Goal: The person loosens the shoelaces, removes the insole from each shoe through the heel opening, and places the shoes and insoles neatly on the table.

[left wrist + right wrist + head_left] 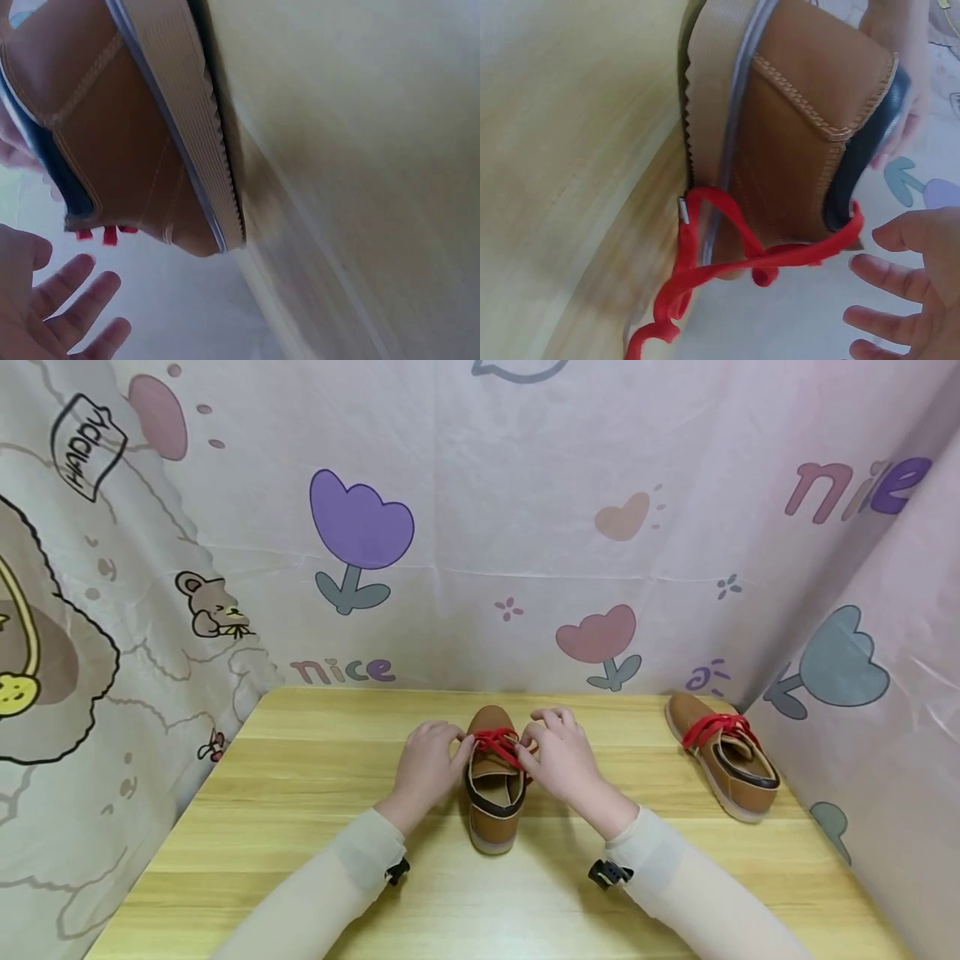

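Note:
A brown shoe (492, 831) with a dark padded collar stands on the table, its toe pointing away from me. Red laces (497, 742) cross its front; in the right wrist view, loose lace (705, 274) trails down the side to the tabletop. My left hand (431, 768) is at the shoe's left, thumb and fingers apart beside the laces. On the other side my right hand (562, 758) has bent, spread fingers close to the laces. The right wrist view shows a gap between its thumb and index finger, with no lace pinched there.
A second brown shoe (750, 785) with red laces sits at the table's right edge. The wooden table (300, 827) meets a printed curtain (480, 527) at the back, with more curtain along both sides.

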Demonstrator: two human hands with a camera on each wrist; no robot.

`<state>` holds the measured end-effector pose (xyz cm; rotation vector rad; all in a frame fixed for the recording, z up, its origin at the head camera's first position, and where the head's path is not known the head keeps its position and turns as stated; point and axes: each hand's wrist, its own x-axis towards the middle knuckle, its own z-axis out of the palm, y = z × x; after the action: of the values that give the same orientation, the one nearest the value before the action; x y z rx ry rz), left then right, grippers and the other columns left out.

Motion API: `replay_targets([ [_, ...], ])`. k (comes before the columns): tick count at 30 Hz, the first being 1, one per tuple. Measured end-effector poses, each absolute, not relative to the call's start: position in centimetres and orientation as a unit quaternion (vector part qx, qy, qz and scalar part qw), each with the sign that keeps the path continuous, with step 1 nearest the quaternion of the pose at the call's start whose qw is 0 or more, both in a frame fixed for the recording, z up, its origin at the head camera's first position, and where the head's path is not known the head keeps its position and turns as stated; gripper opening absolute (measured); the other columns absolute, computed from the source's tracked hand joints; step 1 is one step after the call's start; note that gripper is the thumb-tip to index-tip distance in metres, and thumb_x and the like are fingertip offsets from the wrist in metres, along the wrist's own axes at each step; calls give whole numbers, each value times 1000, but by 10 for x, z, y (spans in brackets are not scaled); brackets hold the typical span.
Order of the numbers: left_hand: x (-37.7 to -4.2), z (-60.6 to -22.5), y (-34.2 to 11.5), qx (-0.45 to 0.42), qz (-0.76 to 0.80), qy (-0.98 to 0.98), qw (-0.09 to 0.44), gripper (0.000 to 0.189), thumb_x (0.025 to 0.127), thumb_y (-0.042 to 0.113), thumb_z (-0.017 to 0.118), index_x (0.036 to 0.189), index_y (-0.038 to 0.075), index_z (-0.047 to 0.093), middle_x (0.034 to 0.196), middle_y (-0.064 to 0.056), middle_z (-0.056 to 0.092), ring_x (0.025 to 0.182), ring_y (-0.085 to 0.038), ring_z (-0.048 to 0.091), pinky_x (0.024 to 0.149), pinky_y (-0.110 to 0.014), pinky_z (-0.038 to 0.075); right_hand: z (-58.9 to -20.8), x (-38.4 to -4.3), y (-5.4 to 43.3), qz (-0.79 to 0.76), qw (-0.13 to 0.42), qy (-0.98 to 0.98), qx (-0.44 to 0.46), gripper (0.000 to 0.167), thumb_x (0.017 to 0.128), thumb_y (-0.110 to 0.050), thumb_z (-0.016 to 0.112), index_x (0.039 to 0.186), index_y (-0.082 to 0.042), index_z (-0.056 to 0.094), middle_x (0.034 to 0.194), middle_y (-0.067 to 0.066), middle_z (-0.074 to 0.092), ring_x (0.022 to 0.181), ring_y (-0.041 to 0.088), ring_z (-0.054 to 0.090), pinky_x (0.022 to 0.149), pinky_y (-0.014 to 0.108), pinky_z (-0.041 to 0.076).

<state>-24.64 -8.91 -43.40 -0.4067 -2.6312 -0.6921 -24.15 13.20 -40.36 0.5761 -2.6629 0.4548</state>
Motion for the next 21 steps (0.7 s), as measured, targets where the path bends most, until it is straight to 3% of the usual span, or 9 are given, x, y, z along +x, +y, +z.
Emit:
replay_targets([
  [6,-260,-439,-93,-145,-307,-925,169,30,104,26,55,121,8,71,123,-10,70,121,-35,58,108,-50,40,-401,-232,138,158,203,-940,224,23,87,-25,74,69,-22,60,124,12,63,119,36,49,94,55,44],
  [13,-284,-450,-94,-166,-336,-918,132,31,104,20,55,128,6,68,129,-13,66,126,-36,54,110,-50,39,-405,-221,140,132,200,-941,238,31,83,-29,79,62,-26,56,121,9,65,116,35,50,93,55,45],
  [21,-298,-457,-94,-204,-305,-929,38,38,106,17,47,142,10,58,150,-12,49,142,-40,37,117,-58,24,-410,-215,135,115,176,-950,233,38,82,-38,82,54,-27,59,122,7,66,116,33,50,93,53,44],
])
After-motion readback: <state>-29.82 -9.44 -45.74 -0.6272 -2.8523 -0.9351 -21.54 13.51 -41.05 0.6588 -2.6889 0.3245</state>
